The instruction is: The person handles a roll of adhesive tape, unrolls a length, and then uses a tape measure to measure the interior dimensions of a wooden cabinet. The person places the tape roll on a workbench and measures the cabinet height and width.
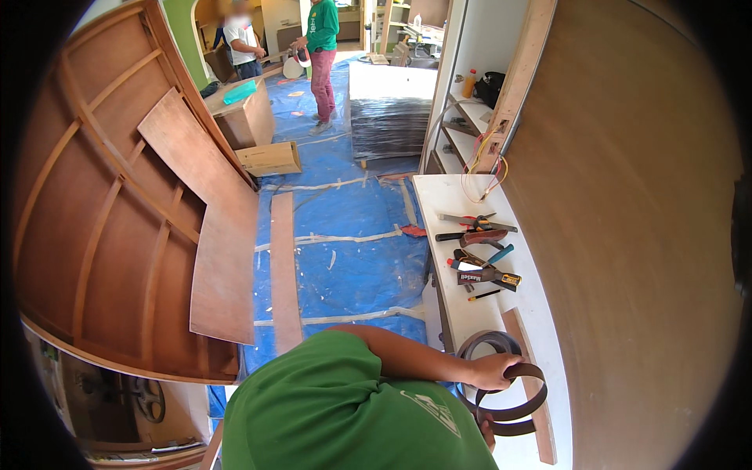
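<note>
My left hand [495,371] is closed around a coiled dark brown strip [526,404] that looks like edge banding, its loops springing open past the fingers. Lower down, my right hand [487,431] shows only a few bent fingers by the lower loops; the rest is hidden behind my green shirt, so its grip is unclear. Further turns of the coil rest over the white countertop [548,352], just beyond my left hand. Beside the loops, and partly under them, lies a narrow wooden batten [517,333].
Several hand tools, including pliers [484,237], lie farther along the counter with a dark tube [478,277] and a pencil [484,295]. Plywood [223,258] leans against a wooden frame at left. A plank [284,266] lies on blue floor sheeting [352,274]. Two people [322,63] stand far back.
</note>
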Motion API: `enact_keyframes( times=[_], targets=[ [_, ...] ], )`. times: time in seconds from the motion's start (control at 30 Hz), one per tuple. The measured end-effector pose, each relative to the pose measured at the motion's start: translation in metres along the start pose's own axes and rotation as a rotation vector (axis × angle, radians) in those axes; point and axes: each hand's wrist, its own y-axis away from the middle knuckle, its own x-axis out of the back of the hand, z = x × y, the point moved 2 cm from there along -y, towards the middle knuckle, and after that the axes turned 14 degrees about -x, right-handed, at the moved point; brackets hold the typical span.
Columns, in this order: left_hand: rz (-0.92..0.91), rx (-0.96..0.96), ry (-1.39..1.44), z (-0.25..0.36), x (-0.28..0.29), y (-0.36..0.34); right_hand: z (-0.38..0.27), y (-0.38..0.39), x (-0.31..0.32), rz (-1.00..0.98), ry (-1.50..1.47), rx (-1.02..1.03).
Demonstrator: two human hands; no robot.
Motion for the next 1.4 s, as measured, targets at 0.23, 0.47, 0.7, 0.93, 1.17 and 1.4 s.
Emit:
enact_keyframes(
  times=[0.23, 0.47, 0.7, 0.93, 1.17, 1.4],
  targets=[
    [0.091, -0.095, 0.004, 0.023, 0.012, -0.014, -0.015, -0.002, 0.03, 0.161, 0.234, -0.043],
    [-0.034, -0.078, -0.037, 0.052, 0.04, -0.029, -0.143, 0.036, -0.016, 0.208, 1.088, 0.186],
    [-0.069, -0.137, -0.221, 0.077, 0.043, -0.037, -0.157, 0.075, -0.145, 0.236, 1.331, 1.005],
    [-0.144, -0.19, -0.197, 0.087, 0.039, -0.031, -0.168, 0.053, -0.165, 0.066, 1.422, 1.228],
    [-0.123, -0.211, -0.321, 0.073, 0.04, -0.017, -0.183, 0.037, -0.146, -0.165, 1.123, 0.798],
    [-0.008, -0.313, -0.644, 0.042, 0.073, 0.008, -0.189, 0.028, -0.119, -0.005, 1.172, 0.84]
  ],
)
